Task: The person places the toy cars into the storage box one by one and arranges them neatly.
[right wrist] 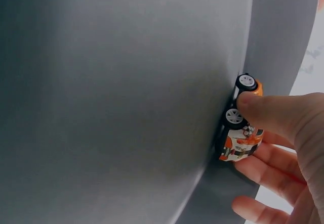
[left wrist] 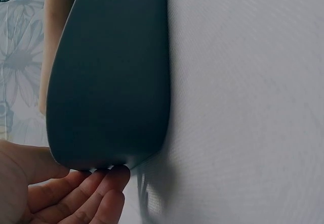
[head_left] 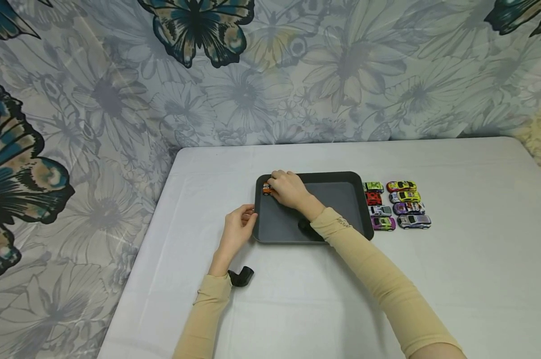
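Observation:
A dark grey rectangular tray [head_left: 315, 204] lies on the white table. My right hand [head_left: 290, 189] reaches across it to the far left corner and pinches an orange-and-white toy car [right wrist: 242, 133] between thumb and fingers. In the right wrist view, the car's wheels face the tray floor, close against the side wall. My left hand [head_left: 238, 227] holds the tray's left edge; its thumb and bent fingers [left wrist: 109, 181] touch the rim and outer wall. The right forearm hides part of the tray.
Several toy cars stand in two columns right of the tray, among them a red car [head_left: 374, 198], a yellow car [head_left: 401, 186] and a silver car [head_left: 414, 221]. Butterfly-patterned fabric [head_left: 248, 99] hangs behind the white table [head_left: 467, 279]. A black wrist device [head_left: 242, 276] sits at the left cuff.

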The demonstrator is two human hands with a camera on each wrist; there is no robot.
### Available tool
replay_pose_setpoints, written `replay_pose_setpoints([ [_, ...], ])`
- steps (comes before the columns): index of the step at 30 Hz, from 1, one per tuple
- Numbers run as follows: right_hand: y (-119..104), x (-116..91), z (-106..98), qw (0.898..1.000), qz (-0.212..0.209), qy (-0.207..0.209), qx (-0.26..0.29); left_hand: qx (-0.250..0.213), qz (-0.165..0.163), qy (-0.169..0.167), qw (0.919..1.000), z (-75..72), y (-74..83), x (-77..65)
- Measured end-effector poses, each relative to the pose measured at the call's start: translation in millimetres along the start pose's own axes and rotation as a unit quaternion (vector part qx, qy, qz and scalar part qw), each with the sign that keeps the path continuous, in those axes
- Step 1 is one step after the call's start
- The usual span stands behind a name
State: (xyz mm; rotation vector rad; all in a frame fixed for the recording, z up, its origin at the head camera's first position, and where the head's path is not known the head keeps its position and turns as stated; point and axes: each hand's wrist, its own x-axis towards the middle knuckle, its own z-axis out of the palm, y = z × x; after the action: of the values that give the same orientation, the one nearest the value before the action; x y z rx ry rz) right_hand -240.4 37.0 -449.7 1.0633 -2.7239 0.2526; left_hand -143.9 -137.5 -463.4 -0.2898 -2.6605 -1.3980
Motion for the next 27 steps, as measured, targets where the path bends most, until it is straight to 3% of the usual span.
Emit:
replay_pose_setpoints([
  [11, 3, -3, -6, 1.000, -0.003, 0.006, -0.002, -0.002, 0.007, 0.002, 1.0000, 0.6, 0.2, 0.0],
  [27, 12, -25, -46, 0.993, -0.036, 0.113, -0.014, 0.000, 0.002, 0.006, 1.0000, 1.0, 1.5, -1.5],
])
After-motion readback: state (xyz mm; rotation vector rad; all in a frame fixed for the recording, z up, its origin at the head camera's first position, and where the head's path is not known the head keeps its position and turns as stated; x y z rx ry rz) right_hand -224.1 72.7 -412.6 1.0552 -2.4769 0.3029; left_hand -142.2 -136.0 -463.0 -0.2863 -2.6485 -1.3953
